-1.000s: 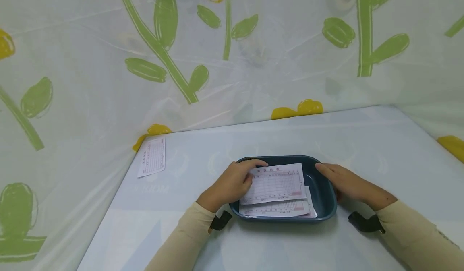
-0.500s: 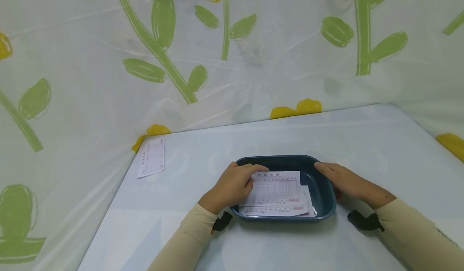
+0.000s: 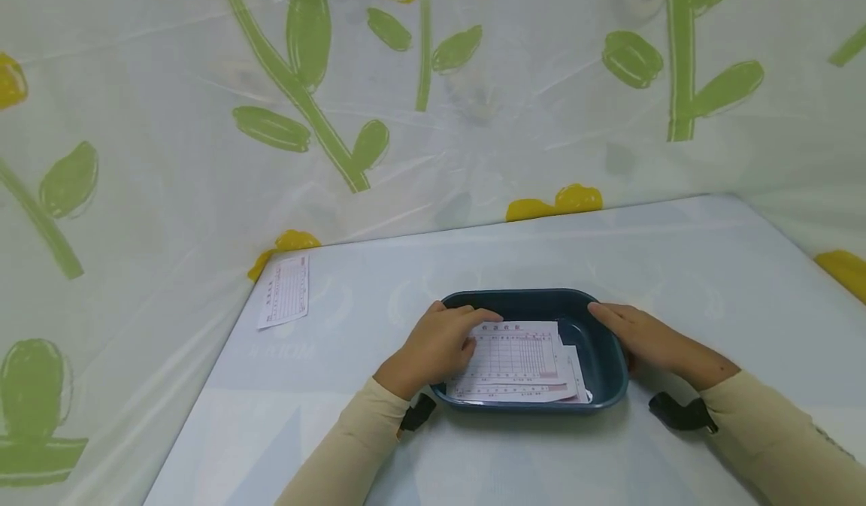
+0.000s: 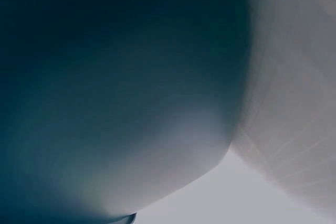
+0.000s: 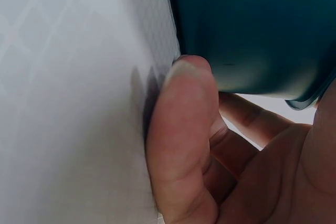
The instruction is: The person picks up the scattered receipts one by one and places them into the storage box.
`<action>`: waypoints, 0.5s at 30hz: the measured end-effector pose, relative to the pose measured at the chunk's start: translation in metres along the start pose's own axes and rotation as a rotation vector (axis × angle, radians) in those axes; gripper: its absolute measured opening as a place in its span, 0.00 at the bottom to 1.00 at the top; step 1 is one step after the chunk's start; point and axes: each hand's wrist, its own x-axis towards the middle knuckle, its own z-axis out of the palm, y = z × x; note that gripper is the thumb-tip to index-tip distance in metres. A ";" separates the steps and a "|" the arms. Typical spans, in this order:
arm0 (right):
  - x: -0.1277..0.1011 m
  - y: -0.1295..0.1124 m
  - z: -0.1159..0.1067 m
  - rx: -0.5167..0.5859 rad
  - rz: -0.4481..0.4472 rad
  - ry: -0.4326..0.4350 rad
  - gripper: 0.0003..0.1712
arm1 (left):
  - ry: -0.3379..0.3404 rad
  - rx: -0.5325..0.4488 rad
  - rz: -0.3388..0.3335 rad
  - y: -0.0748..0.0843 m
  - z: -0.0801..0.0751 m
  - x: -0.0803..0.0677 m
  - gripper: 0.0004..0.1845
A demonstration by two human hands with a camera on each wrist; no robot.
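A dark teal rounded tray (image 3: 598, 363) rests on the table in the head view. Several receipt slips (image 3: 517, 352), printed with red and black grids, lie stacked in its left and middle part. My left hand (image 3: 436, 346) reaches over the tray's left rim, its index finger extended along the far edge of the top slip and its thumb over the paper. At the right end, my right hand (image 3: 649, 339) grips the tray, thumb at the rim. Its other fingers (image 5: 184, 129) curl against the tray's underside in the right wrist view. The tray's wall (image 4: 131, 87) fills most of the left wrist view.
Another receipt slip (image 3: 284, 292) lies on the white table (image 3: 338, 431) at its far left corner. A curtain (image 3: 541, 130) with green stems and yellow flowers hangs along the table's back and sides. Dark wrist straps (image 3: 682, 414) show below both hands.
One second ago the top slip was raised and slanted under the left hand; it has come down nearer me and lies flat on the others. The right hand stays on the tray.
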 end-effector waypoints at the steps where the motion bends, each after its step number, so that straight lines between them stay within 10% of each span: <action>1: 0.000 0.000 0.000 -0.001 -0.001 0.001 0.44 | -0.002 0.006 -0.001 0.000 0.000 0.000 0.27; 15: 0.000 0.001 0.000 0.007 -0.019 0.000 0.44 | -0.027 0.073 -0.017 0.003 0.003 0.001 0.28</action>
